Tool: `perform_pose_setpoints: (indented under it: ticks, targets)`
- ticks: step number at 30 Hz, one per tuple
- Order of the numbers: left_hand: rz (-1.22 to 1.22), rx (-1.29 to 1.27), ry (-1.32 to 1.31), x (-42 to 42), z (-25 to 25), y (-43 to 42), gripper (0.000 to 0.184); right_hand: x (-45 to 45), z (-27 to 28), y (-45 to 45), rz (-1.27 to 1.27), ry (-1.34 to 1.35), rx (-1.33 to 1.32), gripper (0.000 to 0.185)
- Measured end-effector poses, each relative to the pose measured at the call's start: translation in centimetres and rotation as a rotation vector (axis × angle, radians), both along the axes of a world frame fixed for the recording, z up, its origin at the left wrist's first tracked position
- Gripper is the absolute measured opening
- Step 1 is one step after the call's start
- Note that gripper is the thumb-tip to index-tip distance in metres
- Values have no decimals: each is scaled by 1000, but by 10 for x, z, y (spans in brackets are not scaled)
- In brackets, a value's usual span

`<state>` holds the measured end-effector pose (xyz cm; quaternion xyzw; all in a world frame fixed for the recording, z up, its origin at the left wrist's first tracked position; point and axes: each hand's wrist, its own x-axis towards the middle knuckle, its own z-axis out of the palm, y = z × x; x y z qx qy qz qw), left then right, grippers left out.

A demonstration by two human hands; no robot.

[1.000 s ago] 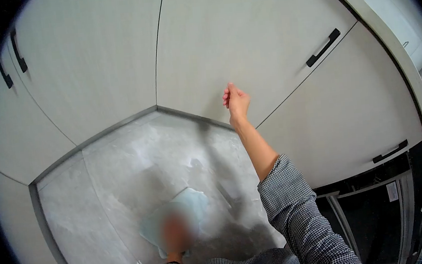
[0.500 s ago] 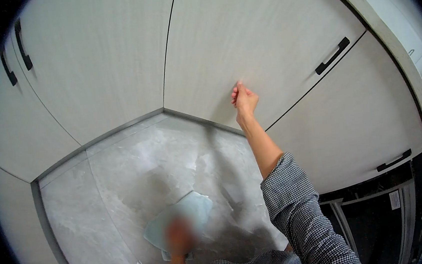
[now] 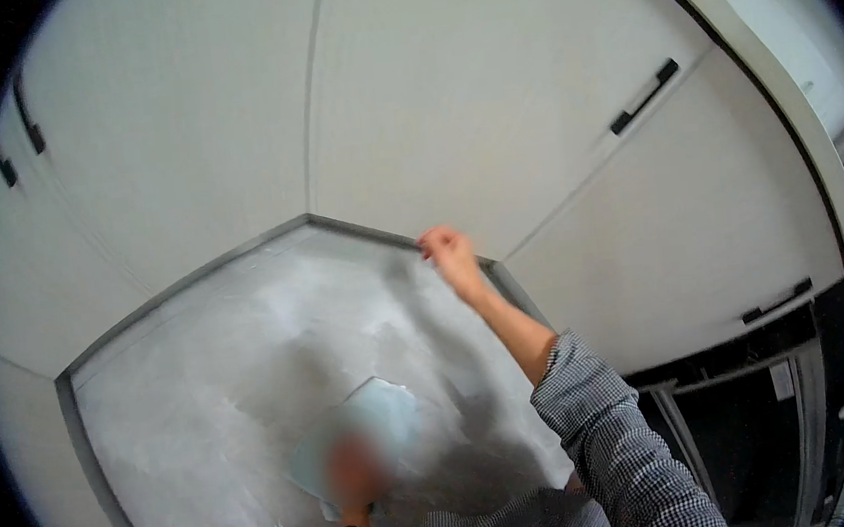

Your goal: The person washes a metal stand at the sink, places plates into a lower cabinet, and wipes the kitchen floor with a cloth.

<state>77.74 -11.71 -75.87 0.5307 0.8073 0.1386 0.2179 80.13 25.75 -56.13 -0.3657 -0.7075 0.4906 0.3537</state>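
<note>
Low in the head view, my left hand (image 3: 356,468) is blurred and looks bunched on a light blue cloth (image 3: 387,413). The cloth spreads out beyond the hand on both sides, and my separate fingers do not show. My right hand (image 3: 452,258) is in front of the grey toe-kick strip (image 3: 369,232), near the bottom of a pale cabinet door (image 3: 468,99). Its fingers are curled together in a pinch, smeared a little by motion. Whatever may be between the fingertips is too small to make out. Both arms wear checked sleeves.
Pale cabinet doors surround the grey marbled floor (image 3: 202,383) and meet at a corner. Black handles (image 3: 643,97) stick out from the doors. A dark built-in appliance (image 3: 743,436) is at lower right, below a worktop edge (image 3: 778,82).
My right hand has come down and to the left, from the cabinet door to the toe-kick. My left hand stays at the cloth. The whole view has shifted slightly.
</note>
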Motion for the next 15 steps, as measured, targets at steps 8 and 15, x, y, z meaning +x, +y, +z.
perform_pose_setpoints:
  ticks: [8, 15]
  targets:
    - [80, 294, 228, 5, -14, -1, 51, 88, -51, -156, 726, -595, 358, 12]
    - [-18, 306, 344, 8, 4, -8, 55, 169, -28, -178, 835, -1109, 7, 18]
